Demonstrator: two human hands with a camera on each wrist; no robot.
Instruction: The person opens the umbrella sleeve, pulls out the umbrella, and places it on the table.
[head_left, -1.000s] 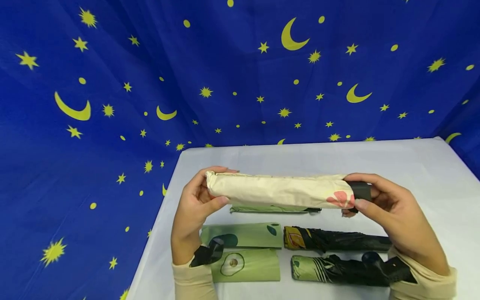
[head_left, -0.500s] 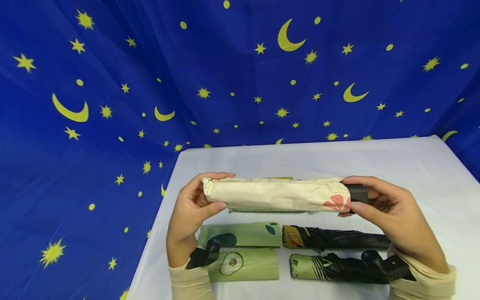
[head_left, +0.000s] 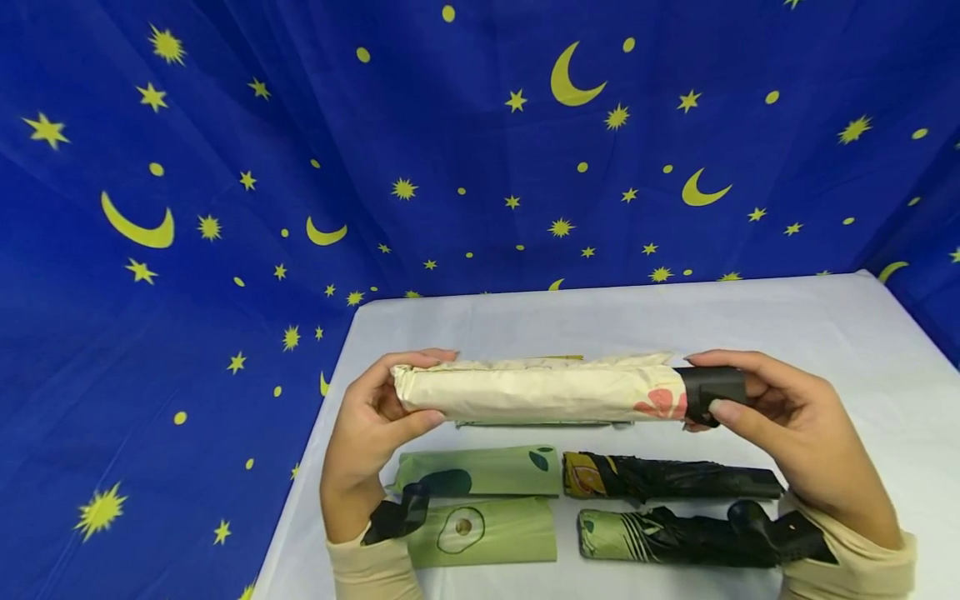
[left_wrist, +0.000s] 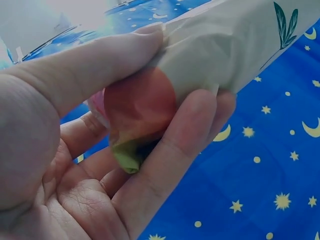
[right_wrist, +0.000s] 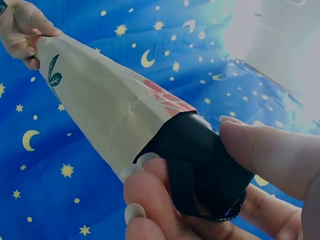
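Observation:
A cream cloth sleeve (head_left: 540,396) with a red floral print is held level above the table. Out of its right end sticks the black handle (head_left: 712,387) of a folded umbrella. My left hand (head_left: 356,437) pinches the sleeve's left end between thumb and fingers. In the left wrist view that end shows an orange-red patch (left_wrist: 142,100) and a small green tip (left_wrist: 127,159). My right hand (head_left: 810,433) grips the handle. A black strap (right_wrist: 181,185) loops from the handle beside the fingers in the right wrist view. The rest of the umbrella is hidden inside the sleeve.
On the white table (head_left: 810,325) lie an avocado-print green sleeve (head_left: 517,533) and another green sleeve (head_left: 502,468). Right of them lie two dark folded umbrellas (head_left: 675,479). Things behind the held sleeve are mostly hidden. A blue star-print curtain (head_left: 450,125) stands behind the table.
The sleeve has shifted left with my left hand, and more of the black handle shows at its right end. Both hands are slightly lower than a second ago.

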